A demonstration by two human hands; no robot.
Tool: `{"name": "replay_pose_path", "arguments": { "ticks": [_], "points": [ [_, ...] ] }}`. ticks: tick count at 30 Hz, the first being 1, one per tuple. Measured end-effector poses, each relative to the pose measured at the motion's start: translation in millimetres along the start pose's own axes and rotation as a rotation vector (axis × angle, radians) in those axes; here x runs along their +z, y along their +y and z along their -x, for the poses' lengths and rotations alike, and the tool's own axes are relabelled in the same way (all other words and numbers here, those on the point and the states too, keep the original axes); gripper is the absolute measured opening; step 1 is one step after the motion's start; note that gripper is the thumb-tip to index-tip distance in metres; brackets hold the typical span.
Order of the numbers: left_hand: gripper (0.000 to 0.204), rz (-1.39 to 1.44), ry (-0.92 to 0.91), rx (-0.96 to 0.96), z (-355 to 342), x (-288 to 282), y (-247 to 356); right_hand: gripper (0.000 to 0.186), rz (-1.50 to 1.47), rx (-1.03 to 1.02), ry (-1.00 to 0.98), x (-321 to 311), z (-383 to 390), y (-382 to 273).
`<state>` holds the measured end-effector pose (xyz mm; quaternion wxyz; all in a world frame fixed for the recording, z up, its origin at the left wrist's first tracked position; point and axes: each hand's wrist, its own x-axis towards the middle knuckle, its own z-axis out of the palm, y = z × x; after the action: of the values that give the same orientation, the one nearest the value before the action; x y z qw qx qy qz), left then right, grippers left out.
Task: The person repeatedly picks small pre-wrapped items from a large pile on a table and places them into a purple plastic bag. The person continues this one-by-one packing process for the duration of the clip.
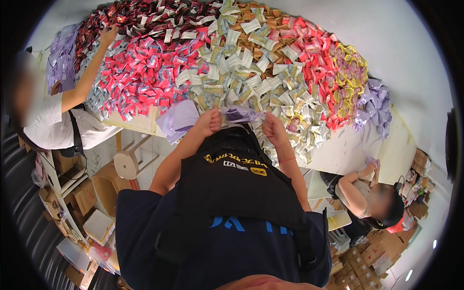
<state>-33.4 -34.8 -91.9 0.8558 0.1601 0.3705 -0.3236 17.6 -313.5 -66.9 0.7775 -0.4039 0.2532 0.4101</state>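
Head view: the left hand (210, 122) and right hand (274, 129) stand apart, each closed on one end of a thin, pale-lilac, plastic-looking bag (240, 114), long axis crosswise, at the near side of the heap of flat green-and-white packets (251, 86); both hands equally near

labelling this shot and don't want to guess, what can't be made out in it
All in the head view:
- Palms of the left hand and right hand: hidden by the hands themselves.
- Whether the lilac package between them holds anything: too small and creased.
- Much of the table: covered by the packet pile.
- Full shape of the dark object far right: lost at the fisheye rim.
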Motion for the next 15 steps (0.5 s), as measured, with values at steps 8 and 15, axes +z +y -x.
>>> {"name": "replay_pose_path", "arguments": {
  "ticks": [8,15],
  "points": [
    [0.043,-0.219,0.115,0.472,29,-24,2,0.033,-0.187,-0.333,0.177,41,25,18],
    [0.045,-1.359,0.608,1.127,75,-48,23,0.012,0.718,-0.985,0.374,-16,81,-60]
  ]
}}
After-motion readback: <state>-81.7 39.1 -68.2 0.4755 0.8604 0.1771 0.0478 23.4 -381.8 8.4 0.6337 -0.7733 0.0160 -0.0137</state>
